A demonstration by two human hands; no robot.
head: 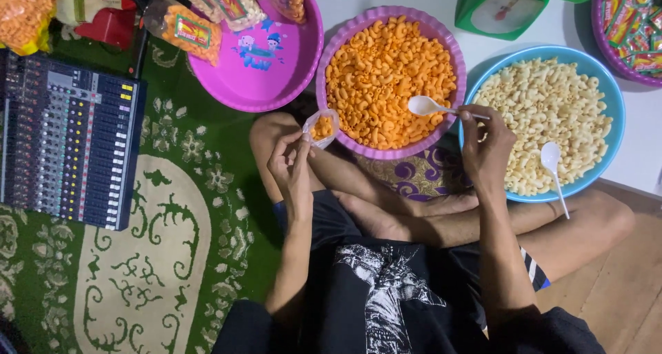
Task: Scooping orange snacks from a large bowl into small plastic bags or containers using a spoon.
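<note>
I sit cross-legged on the floor. My left hand [293, 162] holds a small clear plastic bag [321, 128] open, with some orange macaroni snacks inside. My right hand [487, 145] grips the handle of a white plastic spoon [422, 105], whose empty bowl hovers over the orange snacks in the purple basin [331, 50]. The bag is just left of that basin's near rim.
A blue basin [607, 85] of pale macaroni snacks with a second white spoon [552, 162] sits to the right. A pink tray [296, 78] with filled snack packs is at the back, a green scale [500, 9] beyond, an audio mixer [65, 140] on the green carpet at left.
</note>
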